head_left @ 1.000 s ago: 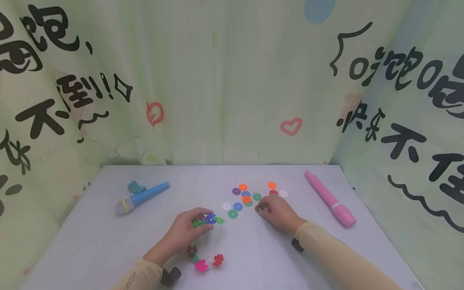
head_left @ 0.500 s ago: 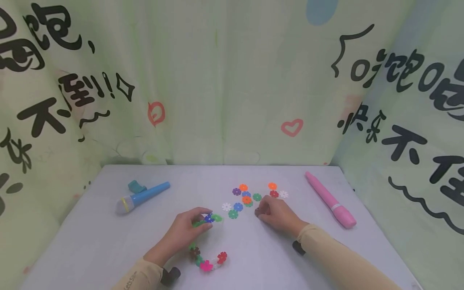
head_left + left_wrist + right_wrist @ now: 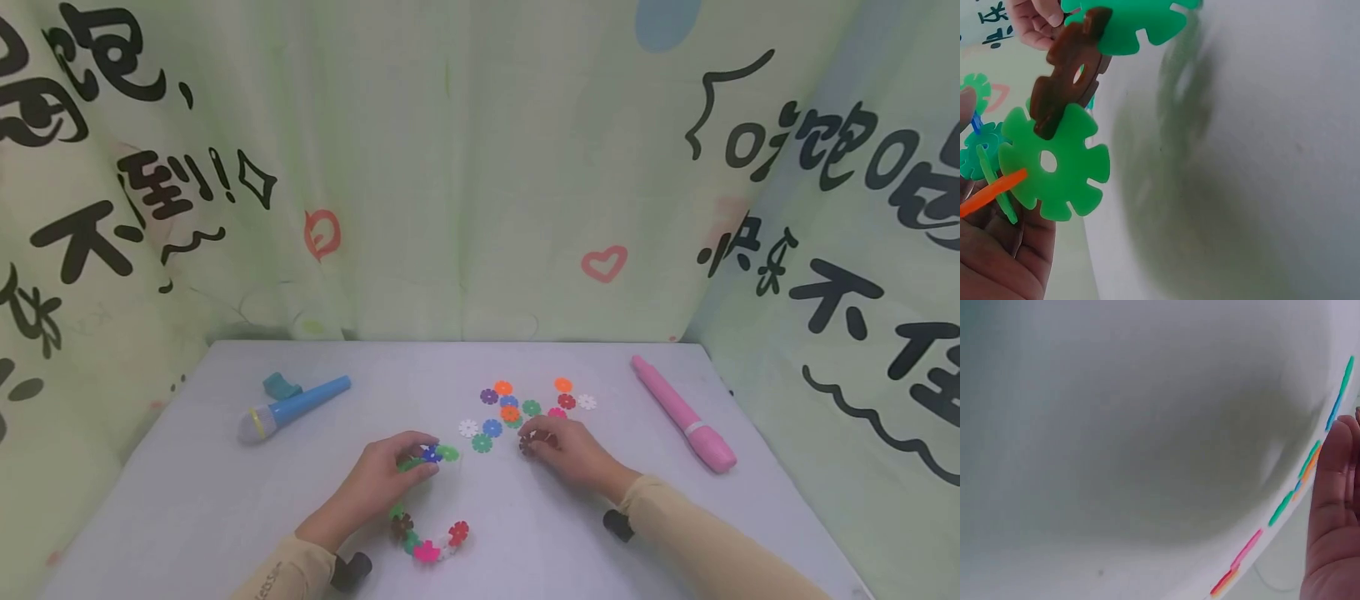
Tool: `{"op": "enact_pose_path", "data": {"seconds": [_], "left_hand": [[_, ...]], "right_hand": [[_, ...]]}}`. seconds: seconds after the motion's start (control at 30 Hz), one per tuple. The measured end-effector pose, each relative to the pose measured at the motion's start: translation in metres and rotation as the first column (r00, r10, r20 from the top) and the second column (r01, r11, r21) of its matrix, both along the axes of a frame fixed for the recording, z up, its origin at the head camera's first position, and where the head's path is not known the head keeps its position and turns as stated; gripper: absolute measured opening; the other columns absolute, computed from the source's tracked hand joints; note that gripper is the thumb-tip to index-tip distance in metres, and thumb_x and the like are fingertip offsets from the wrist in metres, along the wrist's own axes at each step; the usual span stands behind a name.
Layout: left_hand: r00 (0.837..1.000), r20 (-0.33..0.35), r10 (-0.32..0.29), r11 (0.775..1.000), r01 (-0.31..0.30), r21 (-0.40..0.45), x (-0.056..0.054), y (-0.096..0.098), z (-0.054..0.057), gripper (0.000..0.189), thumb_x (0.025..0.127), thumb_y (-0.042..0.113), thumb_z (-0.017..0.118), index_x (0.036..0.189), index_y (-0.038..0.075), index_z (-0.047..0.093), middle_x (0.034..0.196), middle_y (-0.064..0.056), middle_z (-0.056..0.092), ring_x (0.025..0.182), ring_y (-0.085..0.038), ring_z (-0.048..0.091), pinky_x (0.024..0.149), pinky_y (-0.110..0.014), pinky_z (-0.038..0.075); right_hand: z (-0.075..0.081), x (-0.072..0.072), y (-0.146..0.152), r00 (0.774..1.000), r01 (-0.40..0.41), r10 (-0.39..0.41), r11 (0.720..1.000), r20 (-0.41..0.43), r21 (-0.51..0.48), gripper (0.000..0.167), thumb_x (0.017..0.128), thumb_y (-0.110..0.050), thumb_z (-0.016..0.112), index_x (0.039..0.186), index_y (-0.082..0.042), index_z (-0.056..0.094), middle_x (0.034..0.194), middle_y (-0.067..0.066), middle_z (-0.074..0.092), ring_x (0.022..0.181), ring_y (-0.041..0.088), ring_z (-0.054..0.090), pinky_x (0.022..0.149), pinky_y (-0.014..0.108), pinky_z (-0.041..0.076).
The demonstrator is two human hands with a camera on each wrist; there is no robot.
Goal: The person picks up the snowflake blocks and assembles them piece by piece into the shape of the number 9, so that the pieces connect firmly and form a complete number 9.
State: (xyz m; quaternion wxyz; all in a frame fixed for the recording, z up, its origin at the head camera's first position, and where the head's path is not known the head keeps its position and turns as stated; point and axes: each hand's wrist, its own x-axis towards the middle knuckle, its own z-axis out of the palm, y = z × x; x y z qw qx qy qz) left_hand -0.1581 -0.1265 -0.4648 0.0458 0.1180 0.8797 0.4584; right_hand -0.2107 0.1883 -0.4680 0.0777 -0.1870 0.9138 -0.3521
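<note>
My left hand [image 3: 375, 475] holds a curved chain of interlocking notched plastic discs [image 3: 427, 551], its fingers and thumb about the blue and green pieces at the upper end. The lower end curls round to pink, clear and red pieces. Close up in the left wrist view are a green disc [image 3: 1079, 165], a brown disc [image 3: 1063, 78] and an orange one [image 3: 991, 194] slotted together. My right hand [image 3: 573, 450] pinches a single brown disc [image 3: 526, 446] between thumb and fingers, beside the loose discs. In the right wrist view only part of this hand shows, and the brown disc is mostly hidden.
Several loose discs [image 3: 492, 427] in green, blue, orange, purple, white, red and pink lie mid-table. A blue toy microphone [image 3: 311, 402] and a small teal piece [image 3: 281, 387] rest at left, a pink stick-shaped thing [image 3: 678, 408] at right. Printed curtains [image 3: 465, 167] surround the white table [image 3: 187, 500].
My right hand has picked up the brown disc and drawn it slightly left and nearer, uncovering a pink disc behind. The chain's lower end has swung slightly right; my left hand keeps its grip.
</note>
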Motion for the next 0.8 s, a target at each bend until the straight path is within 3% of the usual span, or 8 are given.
{"op": "enact_pose_path", "data": {"seconds": [0.3, 0.47, 0.6, 0.8], "left_hand": [[1.000, 0.003, 0.008, 1.000, -0.008, -0.006, -0.001, 0.001, 0.001, 0.037, 0.090, 0.024, 0.076, 0.125, 0.017, 0.067, 0.105, 0.006, 0.068, 0.107, -0.025, 0.062, 0.090, -0.048, 0.053], [1.000, -0.005, 0.009, 1.000, -0.009, -0.018, -0.001, 0.000, 0.001, 0.036, 0.089, 0.024, 0.077, 0.124, 0.018, 0.067, 0.103, 0.006, 0.067, 0.101, -0.023, 0.062, 0.085, -0.043, 0.054], [1.000, -0.012, 0.001, 1.000, -0.002, -0.023, -0.002, 0.000, 0.002, 0.036, 0.089, 0.026, 0.077, 0.123, 0.017, 0.067, 0.102, 0.005, 0.068, 0.097, -0.021, 0.062, 0.081, -0.040, 0.055], [1.000, -0.019, -0.016, 1.000, 0.015, -0.005, -0.003, 0.000, 0.003, 0.037, 0.089, 0.026, 0.077, 0.123, 0.017, 0.067, 0.105, 0.004, 0.069, 0.095, -0.019, 0.063, 0.080, -0.038, 0.054]], "right_hand": [[-0.001, 0.010, -0.010, 0.999, -0.038, 0.036, 0.996, -0.026, -0.083, 0.028, 0.092, -0.009, 0.071, 0.119, -0.013, 0.073, 0.107, -0.010, 0.070, 0.100, 0.015, 0.064, 0.082, 0.034, 0.054], [0.004, 0.015, -0.022, 0.995, -0.074, 0.084, 0.982, 0.054, -0.172, 0.035, 0.087, -0.007, 0.077, 0.122, -0.007, 0.071, 0.103, -0.006, 0.072, 0.092, 0.013, 0.067, 0.078, 0.026, 0.055], [0.008, 0.023, -0.034, 0.995, -0.076, 0.088, 0.976, 0.051, -0.205, 0.039, 0.085, -0.013, 0.081, 0.122, -0.006, 0.071, 0.102, -0.007, 0.073, 0.089, 0.011, 0.067, 0.076, 0.024, 0.055], [0.016, 0.033, -0.055, 0.997, -0.054, 0.071, 0.942, 0.040, -0.332, 0.043, 0.086, -0.017, 0.080, 0.125, -0.004, 0.069, 0.100, -0.006, 0.074, 0.090, 0.011, 0.069, 0.077, 0.025, 0.056]]}}
